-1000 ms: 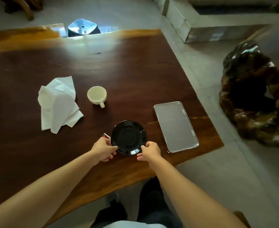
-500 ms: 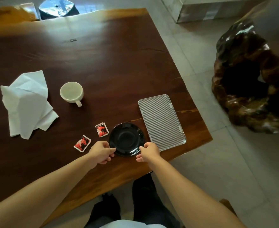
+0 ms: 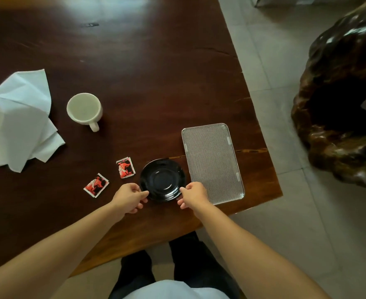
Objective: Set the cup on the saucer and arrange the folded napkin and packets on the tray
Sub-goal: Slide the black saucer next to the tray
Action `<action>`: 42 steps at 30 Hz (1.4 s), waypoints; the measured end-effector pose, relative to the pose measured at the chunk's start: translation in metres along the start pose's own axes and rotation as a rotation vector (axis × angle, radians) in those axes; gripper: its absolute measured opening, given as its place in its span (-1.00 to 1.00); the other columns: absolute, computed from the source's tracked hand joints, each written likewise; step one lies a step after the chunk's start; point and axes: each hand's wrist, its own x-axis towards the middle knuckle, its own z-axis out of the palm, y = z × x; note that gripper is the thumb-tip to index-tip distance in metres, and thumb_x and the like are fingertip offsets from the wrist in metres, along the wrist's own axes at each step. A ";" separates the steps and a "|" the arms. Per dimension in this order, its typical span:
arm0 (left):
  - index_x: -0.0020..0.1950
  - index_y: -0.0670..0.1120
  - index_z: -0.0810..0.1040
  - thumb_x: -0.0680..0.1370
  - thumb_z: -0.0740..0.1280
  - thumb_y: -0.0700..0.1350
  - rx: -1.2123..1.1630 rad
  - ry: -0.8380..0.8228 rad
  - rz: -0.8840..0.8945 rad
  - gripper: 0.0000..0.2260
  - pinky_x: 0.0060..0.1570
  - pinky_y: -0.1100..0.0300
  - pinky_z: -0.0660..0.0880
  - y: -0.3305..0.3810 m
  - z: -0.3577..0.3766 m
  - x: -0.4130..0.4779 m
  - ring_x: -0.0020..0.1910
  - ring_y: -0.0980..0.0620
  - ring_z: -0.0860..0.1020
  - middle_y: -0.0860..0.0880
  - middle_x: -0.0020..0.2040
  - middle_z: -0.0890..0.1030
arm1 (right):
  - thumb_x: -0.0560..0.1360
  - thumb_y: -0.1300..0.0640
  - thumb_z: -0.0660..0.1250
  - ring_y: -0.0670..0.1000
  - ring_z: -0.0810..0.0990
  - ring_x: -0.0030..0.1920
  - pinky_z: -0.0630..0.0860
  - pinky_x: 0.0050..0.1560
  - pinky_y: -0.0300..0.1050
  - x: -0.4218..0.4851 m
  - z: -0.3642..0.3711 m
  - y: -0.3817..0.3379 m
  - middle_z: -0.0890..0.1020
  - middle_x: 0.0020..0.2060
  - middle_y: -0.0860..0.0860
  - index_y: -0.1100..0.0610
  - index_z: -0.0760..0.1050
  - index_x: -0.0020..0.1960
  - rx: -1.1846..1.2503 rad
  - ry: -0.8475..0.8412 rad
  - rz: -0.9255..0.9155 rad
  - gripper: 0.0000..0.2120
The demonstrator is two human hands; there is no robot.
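Pinching the black saucer (image 3: 162, 180) by its near rim from both sides, the person's left hand (image 3: 129, 197) and right hand (image 3: 193, 195) meet low in the centre of the frame. Each grip has its thumb laid on the rim and its fingers curled beneath. The saucer is on the dark wooden tabletop (image 3: 134, 72), just beside the left long edge of the ribbed metal tray (image 3: 213, 162), which lies near the tabletop's lower right corner. Two red-and-black packets lie flat left of the saucer — one (image 3: 125, 167) just beside it, the other (image 3: 96, 185) further left and lower. The white cup (image 3: 84, 110) stands upright at centre left, handle towards the lower frame, well apart from the saucer. The white napkin (image 3: 20, 119) lies loosely rumpled at the left edge.
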 end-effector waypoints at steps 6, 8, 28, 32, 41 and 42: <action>-0.03 -0.14 0.55 0.57 0.42 -0.11 -0.031 0.001 -0.037 -0.88 -0.41 0.20 0.48 0.002 0.003 0.007 -0.35 0.04 0.55 -0.13 -0.13 0.71 | 0.61 0.14 0.33 -0.09 0.65 -0.47 0.57 -0.44 -0.28 0.010 -0.001 -0.010 0.68 -0.32 0.09 0.19 0.48 0.10 -0.057 0.010 0.023 -0.87; -0.01 -0.16 0.55 0.57 0.42 -0.12 -0.040 0.004 -0.043 -0.88 -0.40 0.20 0.49 0.003 0.006 0.007 -0.34 0.03 0.55 -0.14 -0.12 0.71 | 0.61 0.15 0.34 -0.11 0.64 -0.49 0.50 -0.52 -0.32 0.013 -0.002 -0.013 0.69 -0.29 0.10 0.21 0.50 0.05 -0.058 0.027 0.043 -0.88; -0.03 -0.14 0.58 0.57 0.42 -0.13 -0.022 0.071 -0.043 -0.92 -0.37 0.18 0.54 0.001 0.031 0.018 -0.29 0.01 0.62 -0.11 -0.17 0.72 | 0.61 0.20 0.32 0.02 0.70 -0.43 0.57 -0.51 -0.24 0.033 -0.002 -0.012 0.69 -0.15 0.24 0.28 0.51 0.03 -0.013 0.085 0.076 -0.88; -0.04 -0.13 0.59 0.57 0.42 -0.12 -0.006 0.086 -0.050 -0.91 -0.39 0.20 0.54 0.000 0.032 0.020 -0.31 0.02 0.63 -0.09 -0.19 0.72 | 0.62 0.20 0.32 0.01 0.69 -0.45 0.52 -0.55 -0.27 0.036 -0.003 -0.011 0.70 -0.18 0.23 0.27 0.50 0.04 -0.027 0.064 0.072 -0.88; -0.03 -0.05 0.52 0.59 0.39 -0.04 0.115 0.079 -0.061 -0.89 -0.45 0.23 0.50 0.007 0.030 0.014 -0.37 0.05 0.60 -0.06 -0.19 0.72 | 0.62 0.22 0.30 0.04 0.69 -0.46 0.60 -0.50 -0.19 0.040 -0.006 -0.011 0.69 -0.17 0.22 0.27 0.52 0.07 -0.114 0.009 0.050 -0.89; -0.04 -0.03 0.51 0.60 0.38 -0.01 0.157 0.079 -0.064 -0.87 -0.46 0.24 0.50 0.010 0.027 0.010 -0.37 0.05 0.60 -0.05 -0.19 0.71 | 0.61 0.24 0.30 0.04 0.69 -0.46 0.61 -0.49 -0.17 0.039 -0.008 -0.013 0.69 -0.20 0.21 0.27 0.52 0.06 -0.128 0.002 0.036 -0.90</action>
